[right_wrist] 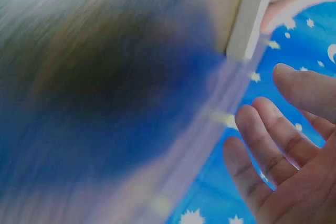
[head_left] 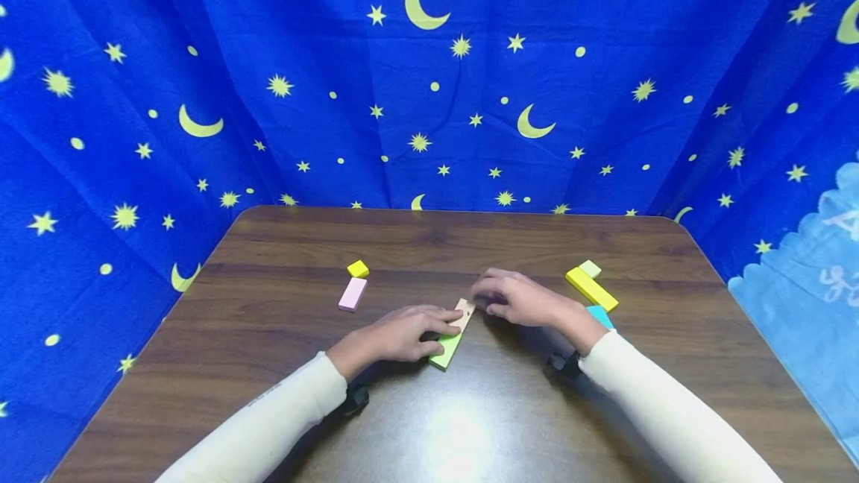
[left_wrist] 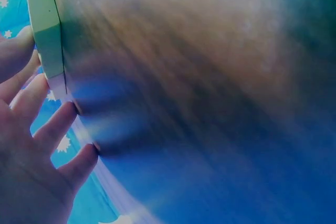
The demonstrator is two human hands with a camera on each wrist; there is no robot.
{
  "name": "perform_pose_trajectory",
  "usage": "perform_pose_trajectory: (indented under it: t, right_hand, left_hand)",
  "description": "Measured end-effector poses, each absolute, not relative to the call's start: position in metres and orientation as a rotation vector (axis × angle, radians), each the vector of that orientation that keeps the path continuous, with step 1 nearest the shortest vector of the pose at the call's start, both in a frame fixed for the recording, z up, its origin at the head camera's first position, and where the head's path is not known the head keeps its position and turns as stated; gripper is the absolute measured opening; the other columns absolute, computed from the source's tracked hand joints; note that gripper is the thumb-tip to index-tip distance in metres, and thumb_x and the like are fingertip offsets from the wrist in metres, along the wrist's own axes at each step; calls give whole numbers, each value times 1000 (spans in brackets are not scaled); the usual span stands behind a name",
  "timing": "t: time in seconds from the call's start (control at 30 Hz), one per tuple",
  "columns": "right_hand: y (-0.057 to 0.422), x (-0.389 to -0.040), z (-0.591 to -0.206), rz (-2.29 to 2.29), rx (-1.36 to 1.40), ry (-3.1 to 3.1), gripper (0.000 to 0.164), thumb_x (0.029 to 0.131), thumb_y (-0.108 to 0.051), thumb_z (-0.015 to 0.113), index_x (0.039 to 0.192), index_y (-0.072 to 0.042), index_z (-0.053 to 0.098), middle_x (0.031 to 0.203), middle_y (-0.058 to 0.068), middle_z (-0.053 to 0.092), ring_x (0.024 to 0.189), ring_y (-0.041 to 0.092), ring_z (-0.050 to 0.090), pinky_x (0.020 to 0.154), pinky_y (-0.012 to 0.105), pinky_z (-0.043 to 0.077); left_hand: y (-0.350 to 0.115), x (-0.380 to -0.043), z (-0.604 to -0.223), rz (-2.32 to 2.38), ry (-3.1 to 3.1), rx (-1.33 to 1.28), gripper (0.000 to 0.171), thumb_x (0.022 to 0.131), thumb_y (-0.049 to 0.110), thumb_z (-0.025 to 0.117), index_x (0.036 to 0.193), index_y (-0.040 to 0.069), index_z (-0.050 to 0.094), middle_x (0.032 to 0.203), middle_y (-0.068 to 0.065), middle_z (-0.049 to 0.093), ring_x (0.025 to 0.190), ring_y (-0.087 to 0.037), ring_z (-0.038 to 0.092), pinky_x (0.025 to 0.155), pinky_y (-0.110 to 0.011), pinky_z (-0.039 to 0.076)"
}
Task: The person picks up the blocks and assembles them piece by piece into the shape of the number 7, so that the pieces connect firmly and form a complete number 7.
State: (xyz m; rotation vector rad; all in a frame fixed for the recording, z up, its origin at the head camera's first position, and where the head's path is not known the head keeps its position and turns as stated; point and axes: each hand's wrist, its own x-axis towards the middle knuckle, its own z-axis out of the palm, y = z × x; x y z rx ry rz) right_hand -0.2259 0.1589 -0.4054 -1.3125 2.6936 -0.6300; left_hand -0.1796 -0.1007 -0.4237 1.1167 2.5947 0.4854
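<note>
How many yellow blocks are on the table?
2. A small yellow block on the left, beyond the pink block; a long yellow block on the right, beside the pale green block. Some may be hidden.

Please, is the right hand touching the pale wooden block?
Apart. The right wrist view shows a plain gap, with blue curtain visible between the right hand and the pale block.

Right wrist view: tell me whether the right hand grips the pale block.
No, a visible gap separates the right hand from the pale block.
</note>
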Motion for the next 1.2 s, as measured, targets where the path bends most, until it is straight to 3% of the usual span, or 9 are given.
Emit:
perform_pose_trajectory:
  t: [0.27,0.47,0.97,1.2]
  right_hand:
    - [210,-219,-385,-570,-1252,2809,35,86,3,68,120,-6,68,113,6,67,105,24,67,89,44,56]
    - [248,-202,-374,-527,-1059,2856,36,89,1,67,123,-9,67,120,6,65,107,26,66,86,43,56]
    - [309,-172,-383,-484,-998,2966,38,79,5,73,115,-8,70,112,4,66,97,25,69,74,36,57]
    - [305,-171,-390,-389,-1005,2935,42,79,7,71,117,-11,70,117,7,66,108,30,64,87,51,55]
  left_hand:
    - [-102,-179,-425,511,2592,1119,43,98,27,62,140,19,58,159,5,40,147,-25,40,118,-48,36]
    - [-100,-180,-425,520,2586,1120,43,98,27,62,140,20,58,159,6,39,147,-25,39,119,-48,36]
    - [-100,-179,-421,568,2576,1091,43,97,26,63,139,19,59,159,5,40,147,-26,39,119,-49,35]
    - [-101,-179,-423,575,2573,1095,42,97,25,63,139,18,59,159,3,40,146,-27,39,118,-50,36]
